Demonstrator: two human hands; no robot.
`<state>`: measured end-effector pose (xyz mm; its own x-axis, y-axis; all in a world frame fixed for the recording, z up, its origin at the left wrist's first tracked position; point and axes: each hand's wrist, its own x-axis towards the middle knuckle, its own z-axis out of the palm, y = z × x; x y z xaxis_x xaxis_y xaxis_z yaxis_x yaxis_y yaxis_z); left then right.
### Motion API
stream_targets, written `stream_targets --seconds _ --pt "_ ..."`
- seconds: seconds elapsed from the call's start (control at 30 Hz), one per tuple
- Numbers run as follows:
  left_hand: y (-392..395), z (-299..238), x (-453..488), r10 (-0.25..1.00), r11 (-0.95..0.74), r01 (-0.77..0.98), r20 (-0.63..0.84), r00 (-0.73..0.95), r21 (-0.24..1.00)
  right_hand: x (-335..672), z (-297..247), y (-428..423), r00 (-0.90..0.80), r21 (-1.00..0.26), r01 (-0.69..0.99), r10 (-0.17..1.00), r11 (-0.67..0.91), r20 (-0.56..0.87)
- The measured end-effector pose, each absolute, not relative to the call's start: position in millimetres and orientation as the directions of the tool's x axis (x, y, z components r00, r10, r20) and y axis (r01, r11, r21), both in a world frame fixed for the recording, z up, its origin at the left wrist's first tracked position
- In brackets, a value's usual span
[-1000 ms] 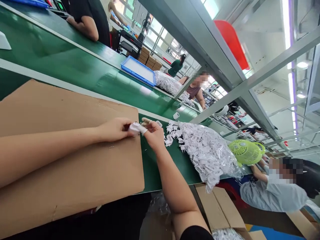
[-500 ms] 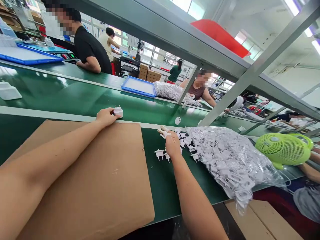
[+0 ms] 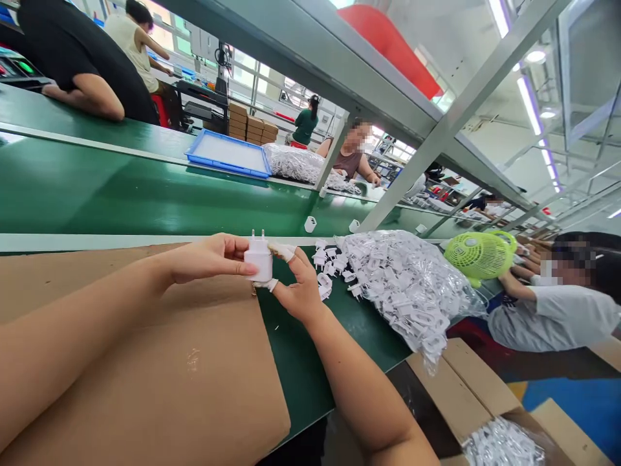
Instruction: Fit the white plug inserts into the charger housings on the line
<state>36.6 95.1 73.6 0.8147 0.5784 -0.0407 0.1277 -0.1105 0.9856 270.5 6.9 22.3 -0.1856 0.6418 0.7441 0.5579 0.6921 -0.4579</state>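
In the head view, a white plug-in charger stands with its two metal pins pointing up, above the far edge of a cardboard sheet. My left hand pinches its left side, thumb across the front. From the right, my right hand closes its thumb and forefinger, both in pale wraps, on the charger's top and bottom corners. Whether a small part sits inside the right fingers is hidden. Just right of that hand lie loose white plug pieces, spilling from a clear bag full of them.
Beyond a pale rail runs a green conveyor belt with a few white housings. A blue tray lies behind it. A slanted metal post rises ahead. A green fan and a co-worker are at right.
My left hand has brought the charger from the rail to the right and nearer. The right hand has left the loose plug pieces and moved left onto the charger. The view has turned right.
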Motion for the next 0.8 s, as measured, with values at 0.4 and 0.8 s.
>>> stream_targets --seconds 0.4,0.8 --pt "87 72 41 0.51 -0.125 0.096 -0.019 0.86 0.987 265 35 -10 -0.194 -0.403 0.588 0.606 0.701 0.771" --pt "143 29 22 0.997 0.045 0.304 -0.064 0.053 0.952 301 20 32 0.0 -0.541 0.824 0.956 0.167 0.295"
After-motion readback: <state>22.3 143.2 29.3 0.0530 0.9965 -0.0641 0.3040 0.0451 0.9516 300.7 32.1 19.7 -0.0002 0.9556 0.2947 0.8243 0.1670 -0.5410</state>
